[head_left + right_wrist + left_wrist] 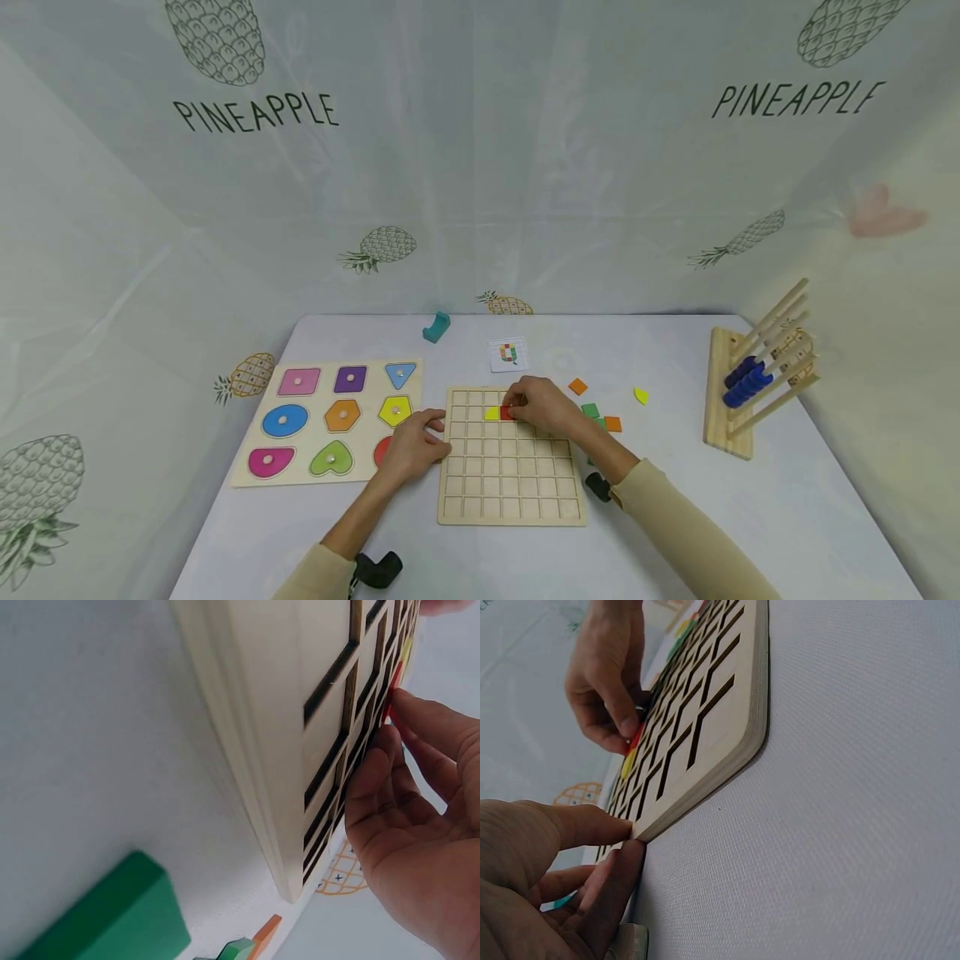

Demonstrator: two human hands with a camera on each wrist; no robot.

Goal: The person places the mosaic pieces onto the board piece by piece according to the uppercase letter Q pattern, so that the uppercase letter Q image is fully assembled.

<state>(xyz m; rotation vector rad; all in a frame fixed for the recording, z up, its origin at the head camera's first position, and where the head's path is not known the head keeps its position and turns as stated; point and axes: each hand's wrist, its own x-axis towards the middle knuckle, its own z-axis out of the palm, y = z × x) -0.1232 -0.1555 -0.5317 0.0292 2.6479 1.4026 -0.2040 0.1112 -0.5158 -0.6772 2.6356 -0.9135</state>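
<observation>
The right hand point(542, 404) holds a red tile point(506, 413) in a narrow pinch between thumb and fingertips, low over the grid board point(513, 508) in a row near its far edge. A yellow tile point(491, 413) lies on the board just to the left of the red one, in the same row. The left hand point(416, 446) grips the board's left edge with bent fingers, two of its fingertips close together there. The board rests flat on the white-covered bench point(765, 508), in front of the person. Beyond it lies a small picture card point(508, 354), with a teal curved block point(437, 327) farther to the left. A shape puzzle board point(316, 417) lies to the left, coloured pieces with small knobs sitting on it, its red one partly hidden by the left hand. To the right of the grid board are green tiles point(591, 410), an orange tile point(612, 424) beside them, another orange one farther back, and a yellow curved piece point(641, 396) apart from these. A wooden peg rack point(720, 400) carrying blue beads point(748, 386) stands near the right edge.
</observation>
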